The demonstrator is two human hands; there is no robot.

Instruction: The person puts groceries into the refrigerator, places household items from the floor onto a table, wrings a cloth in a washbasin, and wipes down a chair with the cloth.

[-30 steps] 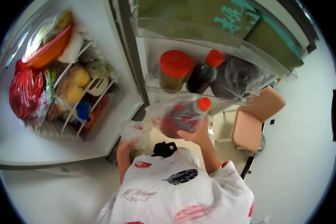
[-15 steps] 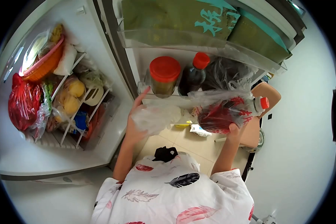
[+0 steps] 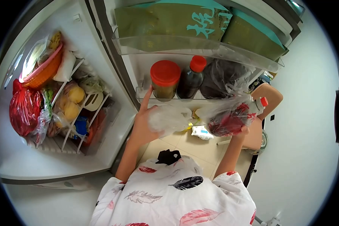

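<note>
Clear plastic [image 3: 171, 118] is bunched in my left grip [image 3: 144, 123] (forefinger [image 3: 147, 97] extended); my right grip [image 3: 242, 132] clamps the bagged bottle [image 3: 232, 119].

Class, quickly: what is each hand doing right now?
Left hand: holding a crumpled plastic bag, index finger extended.
Right hand: holding a bagged, red-capped bottle.

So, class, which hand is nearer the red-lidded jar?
Left: the left hand is just below and left of the jar; the right hand is farther off, lower right, holding the bagged bottle.
</note>
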